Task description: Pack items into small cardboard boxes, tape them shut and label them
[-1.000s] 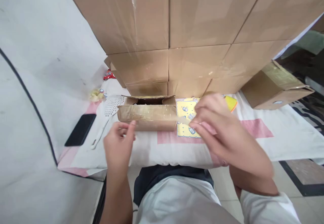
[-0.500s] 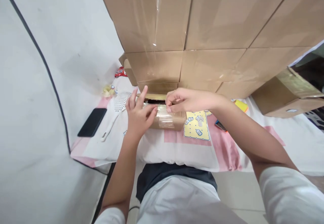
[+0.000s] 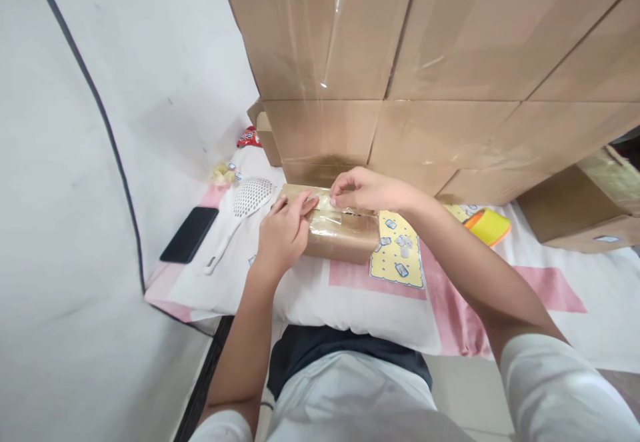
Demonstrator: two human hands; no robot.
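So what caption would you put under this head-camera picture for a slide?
Both hands on a small cardboard box: left hand pressing its top, right hand pinching clear tape, white slotted scoop alongside.

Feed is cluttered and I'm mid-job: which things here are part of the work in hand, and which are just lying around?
In hand:
- small cardboard box, flaps closed
- clear tape across its top
- left hand, pressing the box
- right hand, pinching the tape

Lying about:
- white slotted scoop
- black phone
- yellow-orange tool
- red wrapper
- stacked cartons
- patterned cloth
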